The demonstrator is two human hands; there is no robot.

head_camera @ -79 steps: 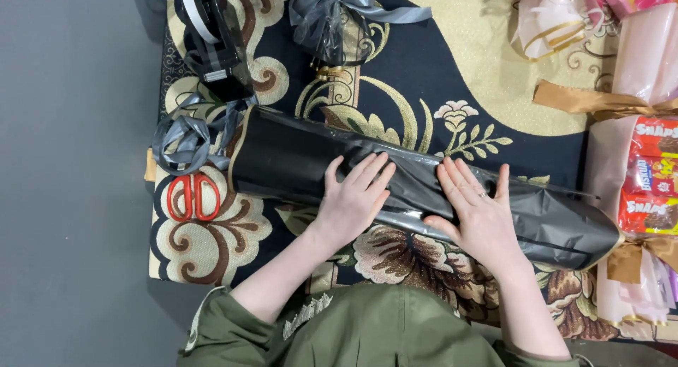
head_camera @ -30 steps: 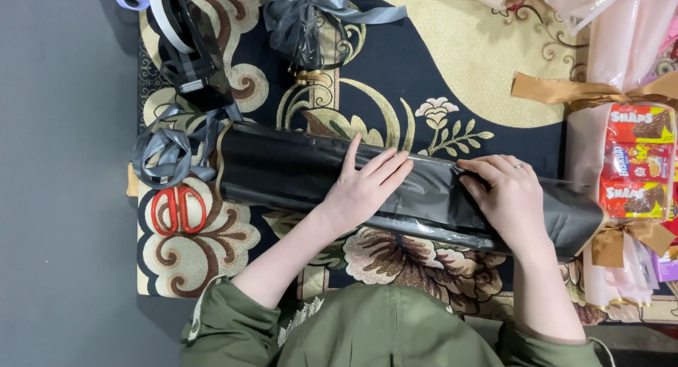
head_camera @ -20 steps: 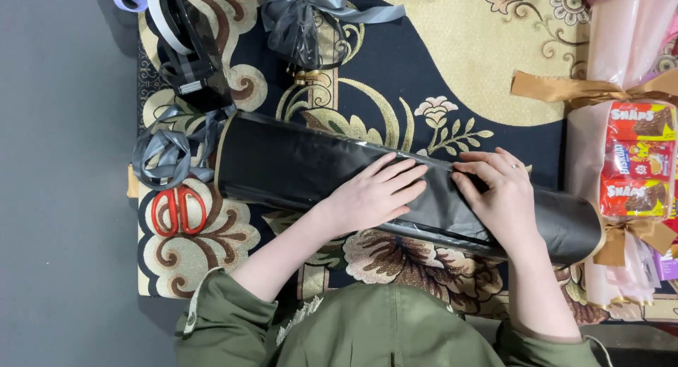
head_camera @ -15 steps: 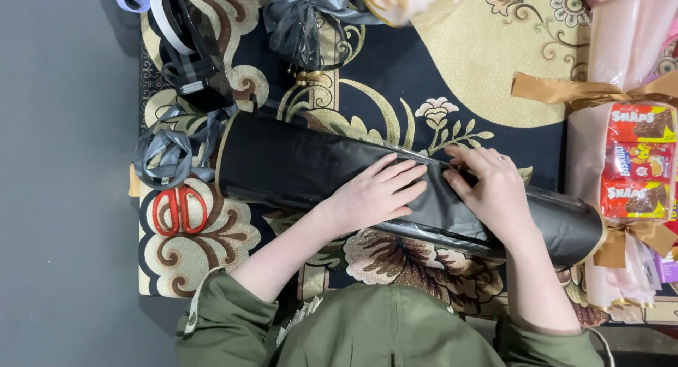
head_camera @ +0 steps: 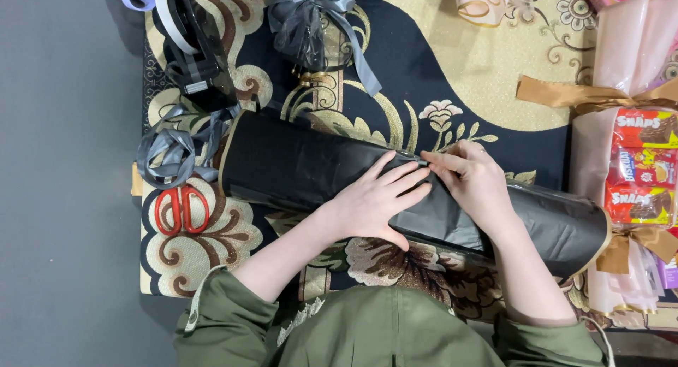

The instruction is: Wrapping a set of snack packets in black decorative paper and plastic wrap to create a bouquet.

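The left hand [head_camera: 374,204] is pressing flat, fingers spread, on the black paper roll [head_camera: 296,162]; the right hand [head_camera: 473,183] is pinching its seam at two o'clock. The roll's long axis is running ten to four o'clock, with red scissors [head_camera: 181,208] lying at nine.

Home craft spot, patterned floor rug [head_camera: 452,77], ribbons [head_camera: 173,151], scissors [head_camera: 181,209], snack bouquets [head_camera: 639,176]
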